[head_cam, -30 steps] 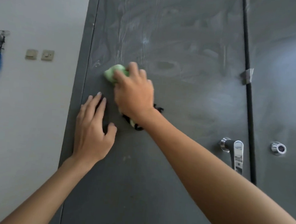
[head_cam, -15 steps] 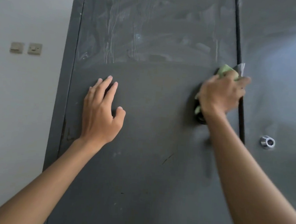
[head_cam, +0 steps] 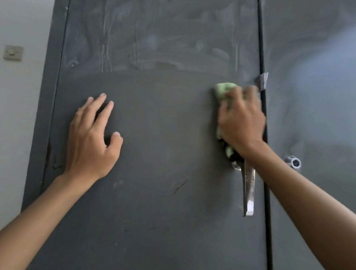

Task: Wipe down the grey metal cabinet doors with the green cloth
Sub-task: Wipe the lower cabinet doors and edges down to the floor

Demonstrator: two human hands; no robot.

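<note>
Both hands are on the left cabinet door [head_cam: 158, 206]: the left hand [head_cam: 91, 138] lies flat with its fingers straight and slightly spread, holding nothing and bracing the panel, while the right hand [head_cam: 241, 122] has its fingers curled over the bunched green cloth [head_cam: 224, 90] and presses it against the metal. The cloth sits near the door's right edge, just beside the dark seam, below the scrap of tape [head_cam: 263, 80] and above the chrome handle [head_cam: 248, 191]. A second ago it was far over on the left, close to the bracing hand; it has since swept across the whole width and now sits a little back from the seam, blurred with motion. That pass seems to finish one band across the panel's middle. Streaky smears [head_cam: 158, 39] show above that band, so the upper part probably needs another go, and the lower panel and the right door [head_cam: 321, 102] with its lock cylinder [head_cam: 293, 162] look not yet wiped
</note>
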